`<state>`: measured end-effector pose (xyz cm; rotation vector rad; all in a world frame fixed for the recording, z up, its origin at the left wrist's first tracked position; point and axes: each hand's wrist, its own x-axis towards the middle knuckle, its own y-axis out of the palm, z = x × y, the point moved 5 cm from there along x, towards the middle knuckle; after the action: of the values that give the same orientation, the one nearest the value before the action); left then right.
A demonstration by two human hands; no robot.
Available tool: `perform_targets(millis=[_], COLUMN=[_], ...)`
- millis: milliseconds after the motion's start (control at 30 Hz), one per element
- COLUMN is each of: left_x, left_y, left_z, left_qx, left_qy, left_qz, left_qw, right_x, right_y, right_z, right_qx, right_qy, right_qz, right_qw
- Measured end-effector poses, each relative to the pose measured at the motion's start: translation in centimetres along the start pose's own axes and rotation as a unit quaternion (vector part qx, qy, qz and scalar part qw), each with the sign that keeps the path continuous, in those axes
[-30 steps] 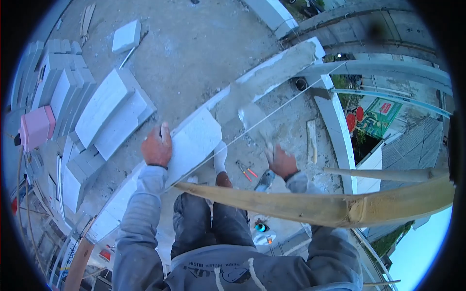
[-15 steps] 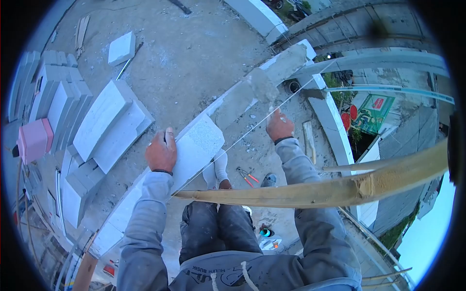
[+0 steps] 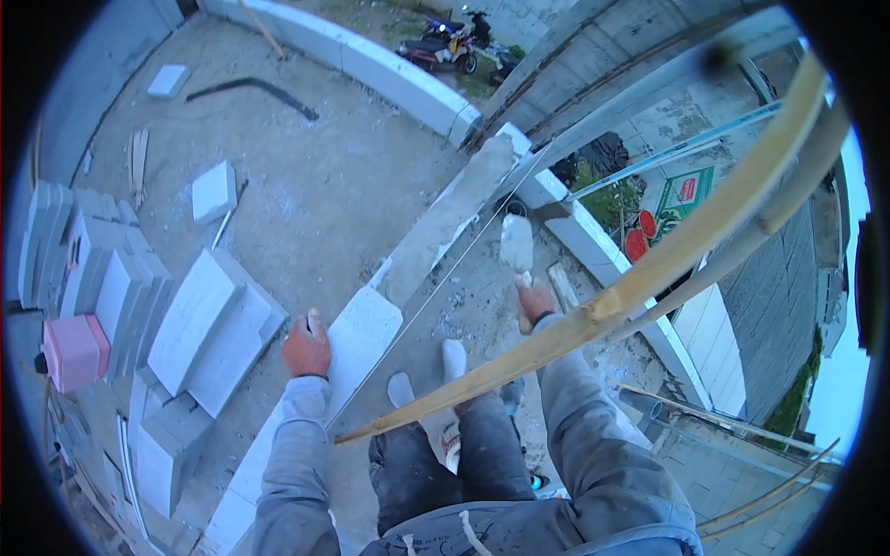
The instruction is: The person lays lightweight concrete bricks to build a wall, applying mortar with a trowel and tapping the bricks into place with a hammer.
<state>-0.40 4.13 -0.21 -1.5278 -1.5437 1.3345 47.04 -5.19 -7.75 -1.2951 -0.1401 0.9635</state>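
The background is a grey ground surface (image 3: 278,167), bordered by a low wall (image 3: 408,79) of pale blocks; the corners of the view are black and cut off. A second block course (image 3: 246,473) runs diagonally from lower left toward upper centre, with grey mortar (image 3: 454,218) on its far part. The white block (image 3: 366,326) lies at the near end of the mortar, beside the left grip (image 3: 306,347). A taut string (image 3: 445,283) follows the course on its right side. The right grip (image 3: 535,298) is clenched on the trowel (image 3: 516,244), whose flat blade extends forward, near the bucket (image 3: 513,207). The trowel handle is largely concealed by the fingers. A bamboo pole (image 3: 556,347) crosses the foreground and hides part of the right forearm (image 3: 579,398) just behind the wrist. The right arm is extended forward, back of hand upward. The left forearm (image 3: 301,417) also points forward, back of hand upward, thumb side toward the white block. The left fingertips are indistinct; whether this grip is released or clenched, and whether it contacts the block, cannot be determined.
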Motion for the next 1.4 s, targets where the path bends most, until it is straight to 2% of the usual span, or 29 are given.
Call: perform_targets(millis=[33,67,133,167,200,267,333,400,467,533,600,667,700,733,767,800,833,867,900,967,1033,1067,1100,1133,1200,1267,1333,1367,1400], left_x=[0.1,0.1,0.1,0.1,0.2,0.2,0.1,0.6,0.0,-1.1,-4.4,-9.5,-14.0,-17.8,-21.8,-25.0,-27.7,-29.9,-29.5,-26.8,-22.8,-20.7,-19.4,-18.8,-17.3,-16.2,-15.5,-15.1,-14.7], left_y=[-0.1,-0.1,0.0,0.3,0.4,0.4,0.7,1.1,-0.2,-2.5,-5.3,-7.0,-8.3,-8.6,-8.1,-6.5,-4.6,-3.3,-0.9,6.1,9.9,11.6,13.0,13.1,11.3,10.3,9.9,10.0,10.1], left_z=[-0.1,-0.1,-0.1,0.1,0.2,0.0,0.8,1.1,0.1,0.1,0.9,2.9,-1.0,-2.0,-2.0,-3.4,-6.1,-10.3,-13.3,-15.1,-21.3,-20.8,-20.4,-21.0,-22.2,-22.5,-22.4,-22.8,-23.0], left_qx=[-0.003,0.008,0.019,0.014,0.012,0.011,0.013,0.019,0.115,0.108,-0.032,-0.246,-0.358,-0.392,-0.461,-0.560,-0.643,-0.573,-0.594,-0.501,-0.366,-0.270,-0.174,-0.174,-0.278,-0.301,-0.316,-0.315,-0.316], left_qy=[0.011,0.007,0.017,0.016,0.016,0.024,0.019,0.063,0.103,0.006,-0.043,-0.045,-0.090,-0.080,-0.052,0.038,0.130,0.194,0.232,0.150,0.102,0.190,0.273,0.272,0.232,0.243,0.248,0.265,0.287], left_qz=[-0.013,-0.007,-0.015,-0.019,-0.022,-0.024,-0.020,-0.082,-0.115,-0.119,-0.187,-0.233,-0.233,-0.234,-0.200,-0.127,-0.050,-0.129,-0.016,0.078,-0.030,-0.064,-0.099,-0.102,-0.177,-0.212,-0.221,-0.205,-0.194], left_qw=[1.000,1.000,1.000,1.000,1.000,0.999,1.000,0.994,0.981,0.987,0.981,0.940,0.900,0.886,0.863,0.818,0.753,0.785,0.770,0.849,0.925,0.942,0.941,0.941,0.915,0.897,0.889,0.888,0.883], right_x=[-0.3,0.7,5.2,6.4,5.9,3.1,8.2,13.9,19.6,24.6,24.3,26.7,29.1,30.0,29.7,29.4,29.8,30.0,30.1,29.2,29.8,30.5,31.1,31.8,32.8,30.7,31.4,34.6,32.4], right_y=[0.0,1.6,5.6,4.5,0.8,-8.1,-10.0,-13.0,-15.4,-16.3,-19.9,-21.4,-20.5,-20.3,-19.9,-19.5,-19.0,-18.1,-17.3,-17.0,-15.8,-15.5,-15.2,-14.5,-14.2,-14.9,-13.3,-12.0,-12.9], right_z=[-0.7,-3.5,-9.0,-10.5,-8.7,-4.9,-7.4,-7.7,-6.8,-5.0,0.7,4.8,5.8,6.9,8.8,10.3,11.0,11.7,12.6,14.4,14.3,14.6,14.8,14.6,15.4,16.4,16.7,16.9,16.8], right_qx=[0.049,0.060,0.311,0.253,0.267,0.069,0.003,-0.042,-0.092,-0.152,-0.173,-0.252,-0.277,-0.273,-0.289,-0.305,-0.304,-0.298,-0.293,-0.324,-0.354,-0.355,-0.359,-0.359,-0.362,-0.330,-0.369,-0.166,-0.163], right_qy=[0.009,0.005,-0.121,-0.063,-0.068,-0.026,-0.081,-0.089,-0.107,-0.157,-0.172,-0.239,-0.290,-0.300,-0.359,-0.415,-0.419,-0.437,-0.456,-0.453,-0.442,-0.446,-0.453,-0.455,-0.501,-0.529,-0.564,-0.621,-0.618], right_qz=[0.047,0.037,0.060,0.088,0.077,0.046,0.013,0.010,0.009,0.043,0.039,0.041,0.024,0.022,0.020,0.017,0.013,0.001,-0.012,-0.023,-0.021,-0.027,-0.033,-0.035,-0.071,-0.085,-0.013,0.017,0.013], right_qw=[0.998,0.997,0.941,0.961,0.958,0.996,0.997,0.995,0.990,0.975,0.969,0.937,0.916,0.914,0.887,0.857,0.856,0.849,0.840,0.830,0.824,0.821,0.816,0.814,0.783,0.777,0.738,0.766,0.769])
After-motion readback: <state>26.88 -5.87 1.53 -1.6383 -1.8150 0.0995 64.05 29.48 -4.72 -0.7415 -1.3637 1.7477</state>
